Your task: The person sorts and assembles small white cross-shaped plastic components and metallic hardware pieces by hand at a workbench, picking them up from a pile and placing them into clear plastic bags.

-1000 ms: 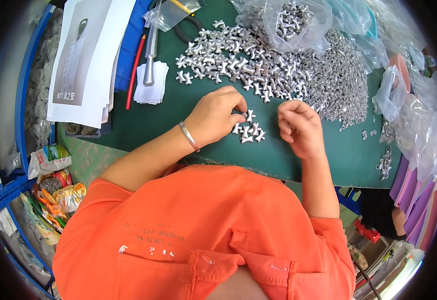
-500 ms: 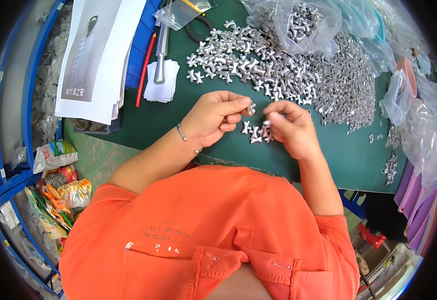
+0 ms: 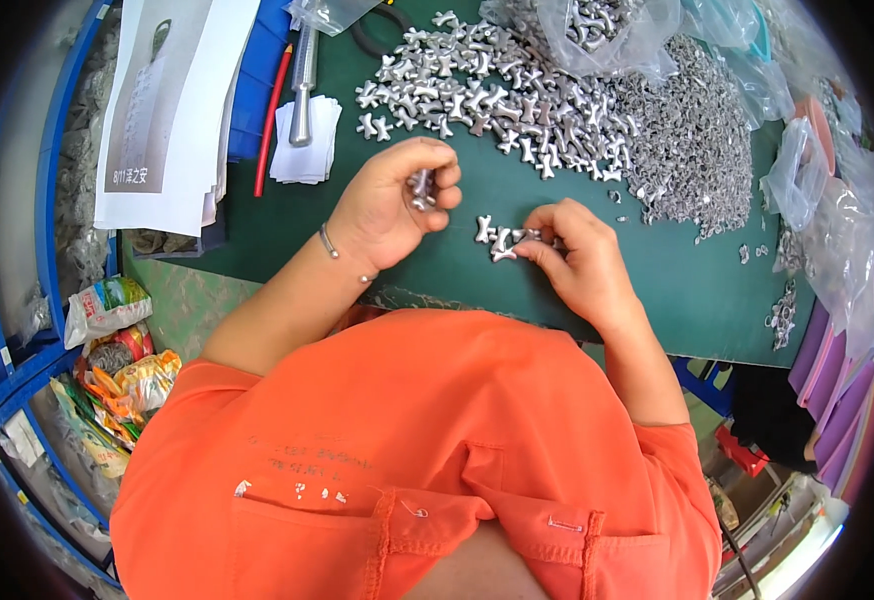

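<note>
My left hand (image 3: 382, 195) is curled, palm partly showing, around a few small silvery bone-shaped metal pieces (image 3: 422, 190); how many is hidden by the fingers. It hovers over the green tabletop, short of the large heap. To its right, a small group of the same bone-shaped pieces (image 3: 500, 240) lies on the table. My right hand (image 3: 589, 262) is down at this group, thumb and fingers closed on a piece at its right end. The fingers partly cover the pieces there.
A wide heap of bone-shaped pieces (image 3: 497, 95) spreads over the green table (image 3: 337, 265). Beside it lies a pile of small metal rings or links (image 3: 692, 160), with clear plastic bags (image 3: 607, 45) behind. At left are a red pencil (image 3: 275, 120), a metal rod (image 3: 302, 100) and paper sheets (image 3: 182, 110).
My left hand has moved left, away from my right hand; the piece at its fingertips now sits within the curled fingers. My right hand has lowered its fingertips onto the small group.
</note>
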A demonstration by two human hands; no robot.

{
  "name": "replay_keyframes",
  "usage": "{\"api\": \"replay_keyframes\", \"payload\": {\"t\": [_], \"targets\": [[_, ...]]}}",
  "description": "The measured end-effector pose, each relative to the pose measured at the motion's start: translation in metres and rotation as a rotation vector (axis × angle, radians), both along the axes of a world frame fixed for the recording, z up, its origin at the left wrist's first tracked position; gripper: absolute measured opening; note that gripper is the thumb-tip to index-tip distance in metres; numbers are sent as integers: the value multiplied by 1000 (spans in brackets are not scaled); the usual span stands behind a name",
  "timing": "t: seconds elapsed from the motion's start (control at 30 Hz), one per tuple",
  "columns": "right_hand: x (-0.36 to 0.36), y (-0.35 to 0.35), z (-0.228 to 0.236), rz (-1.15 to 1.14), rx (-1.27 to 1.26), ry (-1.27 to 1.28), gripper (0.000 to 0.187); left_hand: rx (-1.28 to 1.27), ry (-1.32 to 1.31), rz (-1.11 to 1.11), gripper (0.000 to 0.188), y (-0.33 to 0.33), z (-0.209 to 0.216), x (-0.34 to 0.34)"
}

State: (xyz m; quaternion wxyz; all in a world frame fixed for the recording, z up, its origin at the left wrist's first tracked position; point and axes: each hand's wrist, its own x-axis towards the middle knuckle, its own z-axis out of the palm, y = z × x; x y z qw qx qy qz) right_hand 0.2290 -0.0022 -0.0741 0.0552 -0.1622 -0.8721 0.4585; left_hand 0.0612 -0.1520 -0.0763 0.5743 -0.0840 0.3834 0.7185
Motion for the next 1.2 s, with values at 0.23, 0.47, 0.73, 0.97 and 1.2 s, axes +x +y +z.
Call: {"api": "replay_keyframes", "payload": {"t": [0.23, 0.47, 0.73, 0.97, 1.2], "targets": [[10, 29, -4, -200, -1333, 232, 6, -196, 1404, -520, 26, -1, 4, 12], [1, 7, 5, -49, 60, 25, 18, -263, 1564, -544, 21, 2, -3, 20], [3, 7, -3, -34, -102, 50, 8, 128, 257, -390, 10, -10, -6, -6], [26, 34, 4, -118, -1239, 249, 9, 509, -112, -308, 15, 2, -3, -10], [20, -1, 3, 28, 222, -7, 21, -33, 1640, -648, 18, 15, -4, 17]]}}
